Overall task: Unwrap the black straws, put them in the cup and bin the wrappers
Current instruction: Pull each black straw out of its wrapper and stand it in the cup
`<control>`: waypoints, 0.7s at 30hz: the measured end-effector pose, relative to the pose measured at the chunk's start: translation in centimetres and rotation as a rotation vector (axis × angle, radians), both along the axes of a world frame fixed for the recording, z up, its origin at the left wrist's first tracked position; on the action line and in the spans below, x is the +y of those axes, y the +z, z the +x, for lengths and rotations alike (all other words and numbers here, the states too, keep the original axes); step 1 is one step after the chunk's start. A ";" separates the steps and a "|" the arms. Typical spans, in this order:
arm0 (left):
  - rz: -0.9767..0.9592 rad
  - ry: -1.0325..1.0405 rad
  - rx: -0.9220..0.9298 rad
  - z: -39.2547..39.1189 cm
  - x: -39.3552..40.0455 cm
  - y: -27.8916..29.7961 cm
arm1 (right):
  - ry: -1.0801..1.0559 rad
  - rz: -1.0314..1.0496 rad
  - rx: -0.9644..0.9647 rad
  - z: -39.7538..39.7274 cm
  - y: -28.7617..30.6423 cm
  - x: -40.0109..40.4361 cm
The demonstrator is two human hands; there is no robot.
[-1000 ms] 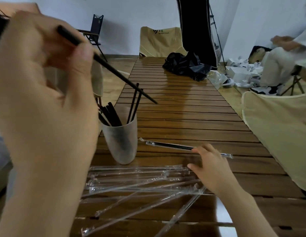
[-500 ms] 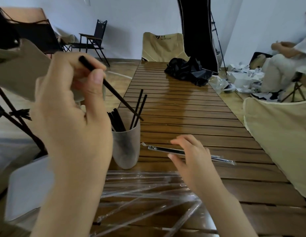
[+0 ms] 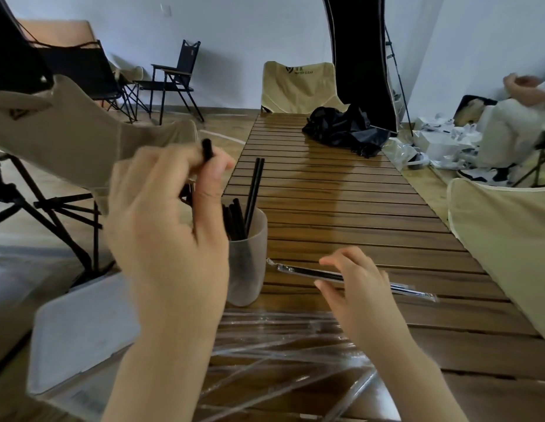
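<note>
A slatted wooden table [image 3: 341, 208] is flanked by beige folding chairs [image 3: 295, 86]. A crumpled black bag [image 3: 344, 130] is laid at its far end. A seated person [image 3: 514, 123] is seen at right.

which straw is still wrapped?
The straw lying on the table under the right hand; those in the cup are bare.

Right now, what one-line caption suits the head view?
Left hand lowers a black straw toward the frosted cup; right hand reaches the wrapped straw.
</note>
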State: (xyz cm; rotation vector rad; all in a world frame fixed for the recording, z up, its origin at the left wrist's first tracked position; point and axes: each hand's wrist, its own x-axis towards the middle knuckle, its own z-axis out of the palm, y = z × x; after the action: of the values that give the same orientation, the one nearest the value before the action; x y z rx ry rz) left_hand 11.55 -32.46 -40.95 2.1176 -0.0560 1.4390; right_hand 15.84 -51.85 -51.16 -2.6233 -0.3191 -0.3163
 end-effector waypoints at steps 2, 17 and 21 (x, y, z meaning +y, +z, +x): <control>0.015 -0.016 0.226 0.6 0.3 -1.1 | -0.024 -0.037 0.061 0.2 -0.9 -1.0; 0.211 -0.385 0.430 0.1 -5.7 -2.9 | -0.200 -0.210 0.310 0.9 -5.9 -5.3; 0.412 -0.543 0.948 0.4 -6.6 -7.2 | -0.203 -0.261 0.287 0.7 -5.6 -5.0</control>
State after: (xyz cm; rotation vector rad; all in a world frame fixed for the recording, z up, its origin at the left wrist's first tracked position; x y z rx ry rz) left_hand 11.92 -39.03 -48.18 2.6170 -0.5425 0.0465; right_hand 16.50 -56.80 -56.73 -2.9151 0.0048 0.0427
